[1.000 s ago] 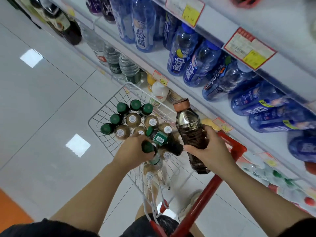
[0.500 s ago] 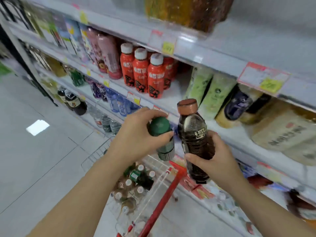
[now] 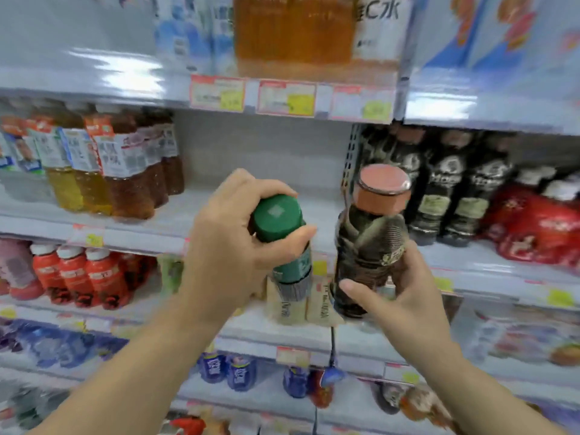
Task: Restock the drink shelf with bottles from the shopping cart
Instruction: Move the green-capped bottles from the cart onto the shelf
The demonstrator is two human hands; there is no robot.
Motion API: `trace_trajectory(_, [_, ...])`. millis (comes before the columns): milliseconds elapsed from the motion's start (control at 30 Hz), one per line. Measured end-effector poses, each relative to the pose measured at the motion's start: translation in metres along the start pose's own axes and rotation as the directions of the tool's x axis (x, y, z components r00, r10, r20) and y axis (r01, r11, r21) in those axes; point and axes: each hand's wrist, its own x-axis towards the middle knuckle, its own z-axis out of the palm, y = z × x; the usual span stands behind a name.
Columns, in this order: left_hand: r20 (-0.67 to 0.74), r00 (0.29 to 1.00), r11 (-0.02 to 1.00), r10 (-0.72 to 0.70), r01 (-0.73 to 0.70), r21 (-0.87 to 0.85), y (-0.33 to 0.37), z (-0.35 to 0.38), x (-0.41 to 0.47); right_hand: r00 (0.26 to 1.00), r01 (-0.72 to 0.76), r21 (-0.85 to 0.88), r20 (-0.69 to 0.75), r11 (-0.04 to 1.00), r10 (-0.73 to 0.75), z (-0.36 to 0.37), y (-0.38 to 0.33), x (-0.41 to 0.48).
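My left hand (image 3: pixel 230 246) grips a green-capped bottle (image 3: pixel 282 243) near its top, fingers and thumb curled round the neck. My right hand (image 3: pixel 398 296) holds a dark tea bottle with an orange-brown cap (image 3: pixel 373 233) around its lower body. Both bottles are upright and side by side in front of the drink shelf (image 3: pixel 201 221). Behind them the middle shelf has a bare gap between amber tea bottles (image 3: pixel 125 171) on the left and a row of dark bottles (image 3: pixel 445 183) on the right. The shopping cart is out of view.
The shelf above (image 3: pixel 94 89) carries orange and white-labelled bottles with price tags (image 3: pixel 285 97) on its edge. Red bottles (image 3: pixel 78 274) stand lower left, red packs (image 3: pixel 539 230) at right, blue bottles (image 3: pixel 226 370) lower down.
Both hands have lifted their bottles from the cart up to the middle shelf level. The view has swung up from the floor and cart to the shelves.
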Motion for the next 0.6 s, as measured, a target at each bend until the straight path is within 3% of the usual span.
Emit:
trace_trajectory(167, [-0.080,0.975,0.976,0.207,-0.212,-0.052,0.029,0.054,0.021,0.954,0.119,-0.153,-0.255,0.981,-0.156,-0.074,0.003,0.006])
trace_trajectory(300, [-0.127,0.937,0.937,0.324,-0.337,-0.094,0.029,0.092,0.032,0.884,0.098,-0.317,-0.407,0.943,-0.229,-0.125,0.025,0.024])
trace_trajectory(600, [-0.111,0.922,0.923,0.370,-0.379,-0.074,0.014,0.139,0.051,0.857,-0.066,-0.481,-0.477,0.874,-0.197,-0.173,0.072,0.068])
